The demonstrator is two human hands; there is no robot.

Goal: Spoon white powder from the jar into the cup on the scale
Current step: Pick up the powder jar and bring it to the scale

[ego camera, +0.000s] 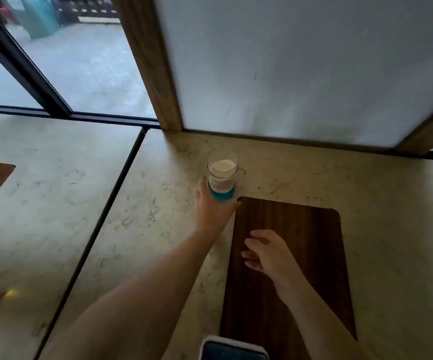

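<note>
A clear glass jar (222,168) with white powder inside and a blue band around its base stands on the pale marble-look table (142,203), just beyond the far left corner of a dark wood inlay (301,229). My left hand (211,206) is stretched out and wrapped around the jar's blue base. Above the wood inlay, my right hand (268,252) hovers with fingers loosely curled and apart, holding nothing. I see no spoon, cup or scale in view.
A white-edged dark device (232,349), like a phone, lies at the bottom edge. A wood-framed white wall panel (288,74) rises right behind the jar. A dark seam (111,203) splits the table; a window (80,68) is at left.
</note>
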